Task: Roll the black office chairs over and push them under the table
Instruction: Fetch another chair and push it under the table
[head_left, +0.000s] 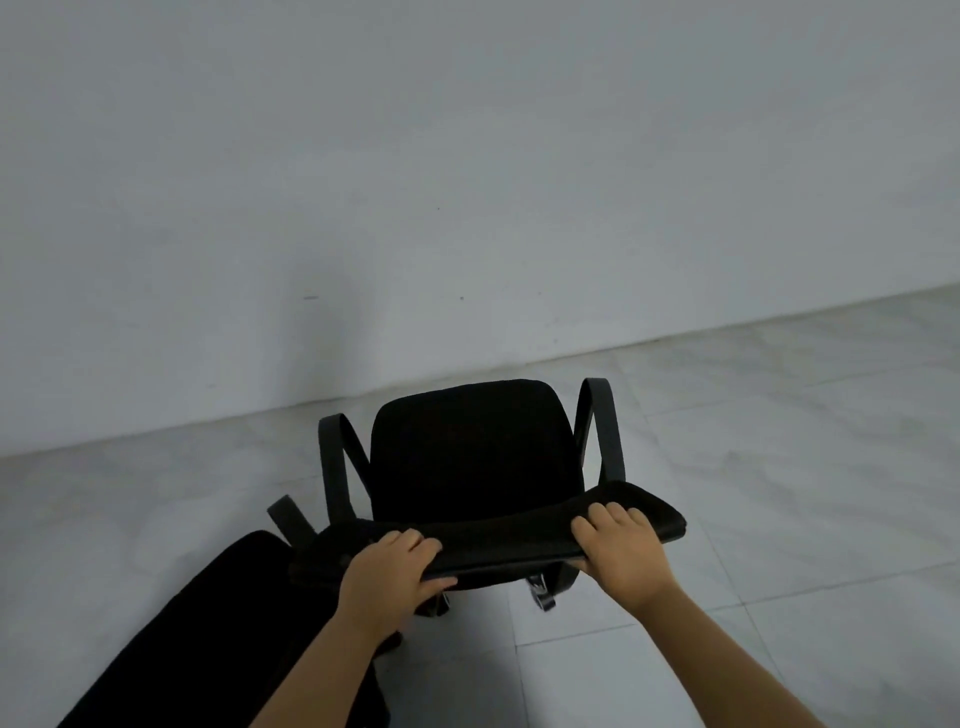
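Note:
A black office chair stands on the pale tiled floor just in front of me, its seat facing the wall and its two armrests rising at either side. I see it from behind and above. My left hand grips the top edge of the backrest near its left end, fingers over the top and thumb underneath. My right hand grips the same edge near its right end. Part of a second black chair shows at the lower left, close beside the first. No table is in view.
A plain white wall runs across the view right behind the chair's front. Pale floor tiles stretch to the right and toward me. A caster shows under the backrest.

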